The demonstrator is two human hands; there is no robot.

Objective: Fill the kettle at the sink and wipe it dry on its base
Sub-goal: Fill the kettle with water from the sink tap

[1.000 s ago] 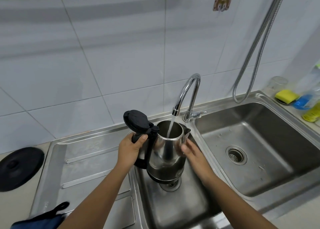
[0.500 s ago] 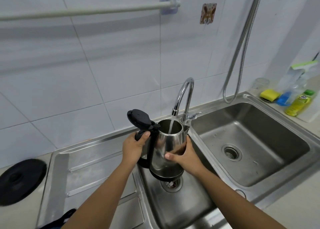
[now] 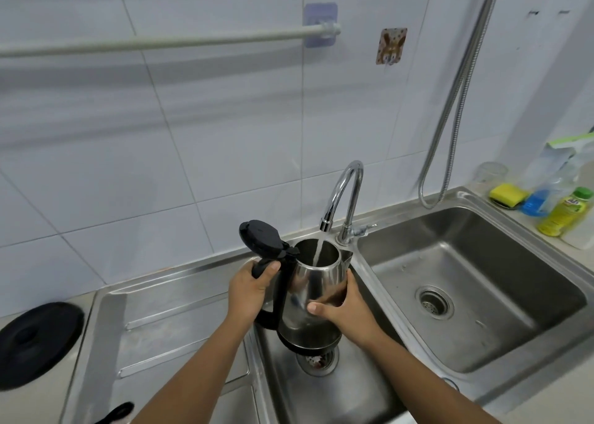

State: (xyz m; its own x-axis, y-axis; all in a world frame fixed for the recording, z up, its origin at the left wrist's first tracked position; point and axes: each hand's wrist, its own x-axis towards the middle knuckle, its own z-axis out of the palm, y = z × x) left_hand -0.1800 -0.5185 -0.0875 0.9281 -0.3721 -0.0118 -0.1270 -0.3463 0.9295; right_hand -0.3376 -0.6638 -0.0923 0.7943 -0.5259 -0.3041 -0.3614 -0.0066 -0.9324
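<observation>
I was mid-fill: left hand [image 3: 249,290] wrapped round the kettle [image 3: 316,295] handle, right hand [image 3: 342,308] cupping its body under the running tap [image 3: 342,195]; next, I judged, shutting off the water.

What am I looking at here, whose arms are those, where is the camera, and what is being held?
There is no machine here. The arms belong to a person, and the single picture comes from a wide-angle camera worn on that person's head, looking forward and down.

The left hand has its grip closed around the black handle of a steel kettle. The right hand steadies the kettle's body from the other side. The kettle's black lid is flipped open, and water runs from the curved tap into it, above the smaller sink basin.

To the right lies a larger basin. Past it stand a yellow sponge and a yellow bottle with a green cap. At far left, a round black disc rests on the counter, possibly the kettle's base.
</observation>
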